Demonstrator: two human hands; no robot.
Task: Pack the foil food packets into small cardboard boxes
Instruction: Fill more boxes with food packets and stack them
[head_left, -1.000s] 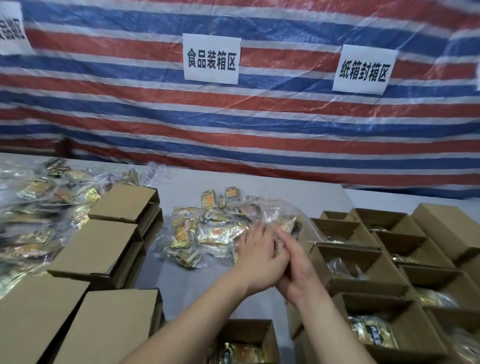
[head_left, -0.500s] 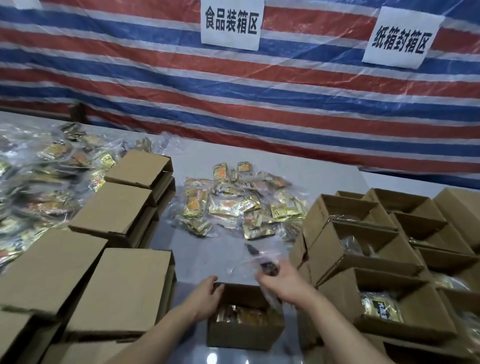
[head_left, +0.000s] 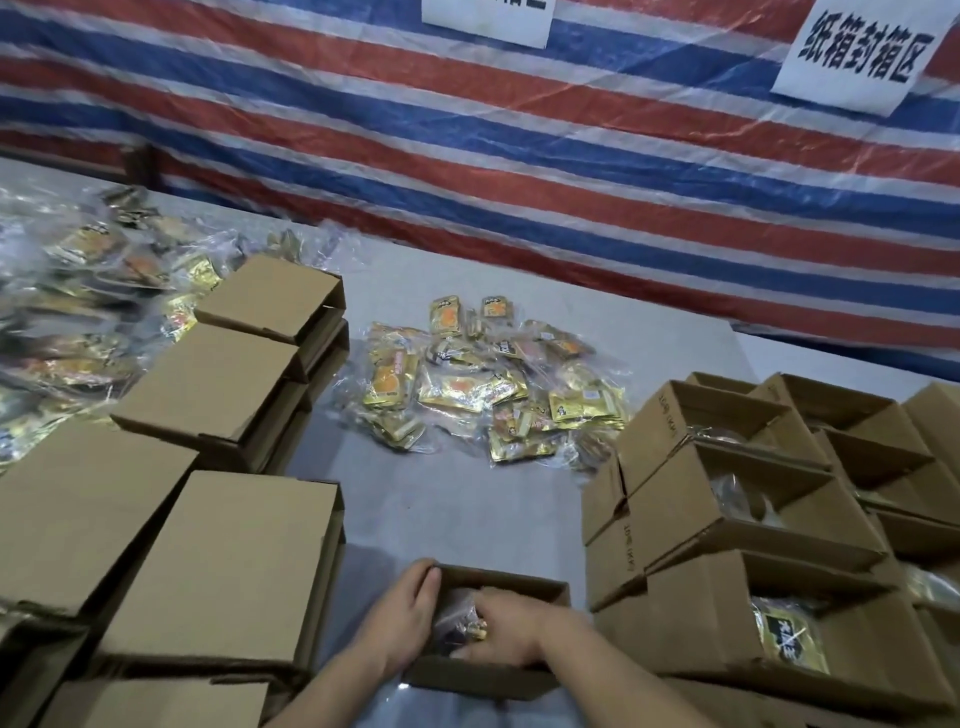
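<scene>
A small open cardboard box (head_left: 485, 682) stands at the near edge of the grey table. My left hand (head_left: 402, 616) grips its left wall, fingers curled over the rim. My right hand (head_left: 511, 631) is down inside the box, fingers curled on a clear bag of gold foil packets (head_left: 460, 621) that lies in it. Most of the box's contents are hidden under my hands. A loose heap of gold foil packets (head_left: 488, 387) in clear wrap lies mid-table, well beyond the box.
Stacks of closed cardboard boxes (head_left: 223, 566) crowd the left side, with more bagged packets (head_left: 78, 312) behind them. Several open boxes (head_left: 727, 525) holding packets stand close on the right. A striped tarp (head_left: 519, 156) with paper signs backs the table.
My right hand carried the clear bag of packets from above the box down into it. My left hand moved onto the box's left wall. The view tilted down.
</scene>
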